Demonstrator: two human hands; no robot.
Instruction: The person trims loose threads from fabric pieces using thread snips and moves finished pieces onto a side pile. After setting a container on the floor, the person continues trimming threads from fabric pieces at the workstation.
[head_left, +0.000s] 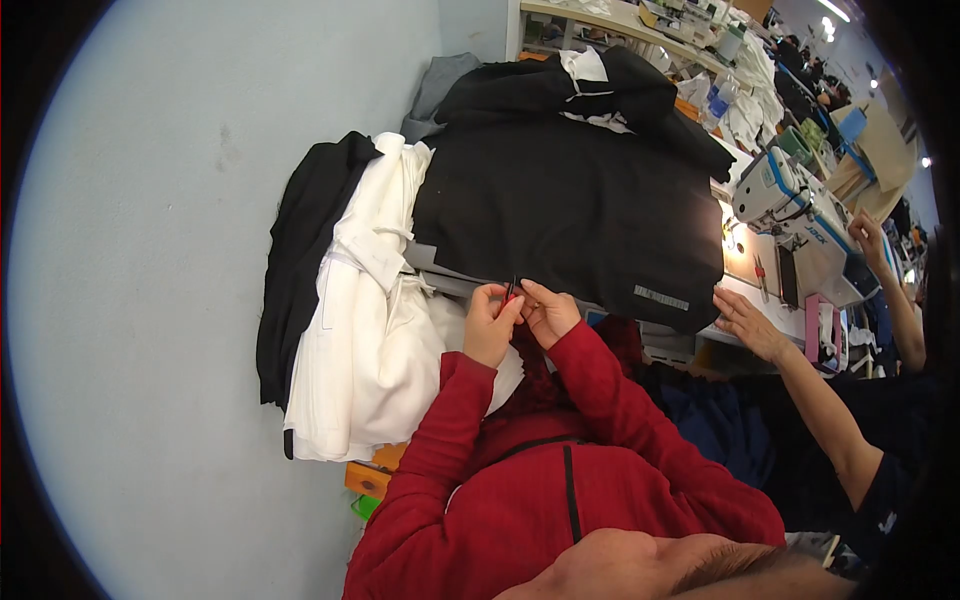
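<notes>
My left hand (490, 328) is closed around small red-handled thread snips (509, 297), whose dark tip points up and away from me. Close beside it, my right hand (550, 312) has its thumb and fingers pinched together; what lies between them is too small to make out. Both hands are at the near edge of a large piece of black fabric (570, 210) spread over the work surface. A grey printed strip (661, 297) shows near the fabric's right corner.
White fabric (375, 340) and black cloth (310, 270) hang at the left by the wall. To the right, a co-worker's hand (750, 322) touches the black fabric's edge, near a sewing machine (800, 225) and other red-handled snips (761, 277). A plastic bottle (718, 103) stands behind.
</notes>
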